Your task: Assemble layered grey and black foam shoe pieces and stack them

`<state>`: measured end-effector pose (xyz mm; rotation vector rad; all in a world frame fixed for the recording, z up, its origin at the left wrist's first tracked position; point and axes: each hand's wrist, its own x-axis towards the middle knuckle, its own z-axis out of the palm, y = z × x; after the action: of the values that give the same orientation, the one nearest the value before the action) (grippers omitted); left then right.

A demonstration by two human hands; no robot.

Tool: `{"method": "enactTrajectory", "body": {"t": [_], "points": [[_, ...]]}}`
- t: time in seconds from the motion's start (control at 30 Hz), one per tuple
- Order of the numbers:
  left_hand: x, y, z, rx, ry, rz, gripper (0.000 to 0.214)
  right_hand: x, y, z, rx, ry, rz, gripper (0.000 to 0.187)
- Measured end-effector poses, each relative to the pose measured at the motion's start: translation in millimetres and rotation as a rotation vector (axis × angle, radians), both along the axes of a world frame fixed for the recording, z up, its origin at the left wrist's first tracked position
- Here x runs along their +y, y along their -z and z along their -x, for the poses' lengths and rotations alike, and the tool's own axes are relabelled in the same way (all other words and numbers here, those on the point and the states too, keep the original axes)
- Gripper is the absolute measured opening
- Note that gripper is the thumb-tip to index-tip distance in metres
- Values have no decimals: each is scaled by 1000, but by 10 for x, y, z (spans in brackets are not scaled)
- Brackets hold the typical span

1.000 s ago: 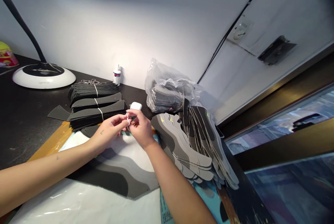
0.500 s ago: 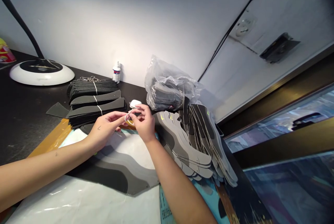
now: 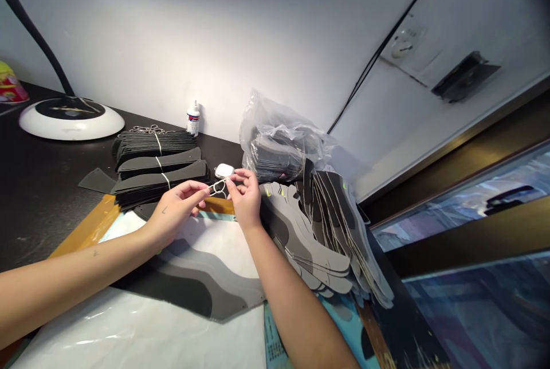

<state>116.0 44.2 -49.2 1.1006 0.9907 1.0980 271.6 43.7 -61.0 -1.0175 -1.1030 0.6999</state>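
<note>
- My left hand (image 3: 178, 208) is just left of the frame's centre, thumb and forefinger pinched shut on one end of a thin pale rubber band (image 3: 218, 187).
- My right hand (image 3: 247, 203) is just right of centre, its fingertips closed on the other end of the same band.
- The rubber band hangs between my two hands as a small loop, lifted off the table (image 3: 26, 197) and touching nothing else that I can see.
- A small white case (image 3: 224, 171) lies on the table directly above the band in the frame, close to my right fingertips.
- Left of centre are stacks of black cut pieces (image 3: 158, 168), each tied with a pale band.
- A small white bottle (image 3: 193, 118) stands against the wall above those stacks.
- A clear plastic bag (image 3: 279, 145) of dark pieces sits above my right hand.
- Grey shoe pieces (image 3: 309, 226) fan out to the right of my right forearm.
- A white lamp base (image 3: 71, 118) is at the far left.
</note>
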Motion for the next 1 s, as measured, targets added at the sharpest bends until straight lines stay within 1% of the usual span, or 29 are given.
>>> {"method": "enactTrajectory", "body": {"t": [0.3,0.47,0.57,0.67,0.77,0.87,1.0], "points": [[-14,-3,7,-2,13,-4,46,25,19,3,16,-19,6,24],[-16,-4,7,3,44,-18,42,10,9,7,-34,-64,38,22],[-15,-3,15,10,64,-31,42,-7,5,5,-113,-84,52,18],[-17,-12,19,12,96,-31,45,-23,1,8,-212,-104,17,14],[-21,-21,14,22,121,-44,45,-34,-13,16,-270,-117,-52,13],[-21,-17,8,54,133,-61,42,-39,-23,20,-279,-118,-84,13],[-16,11,17,65,129,-77,39,-22,5,15,-230,-148,-58,13]]}}
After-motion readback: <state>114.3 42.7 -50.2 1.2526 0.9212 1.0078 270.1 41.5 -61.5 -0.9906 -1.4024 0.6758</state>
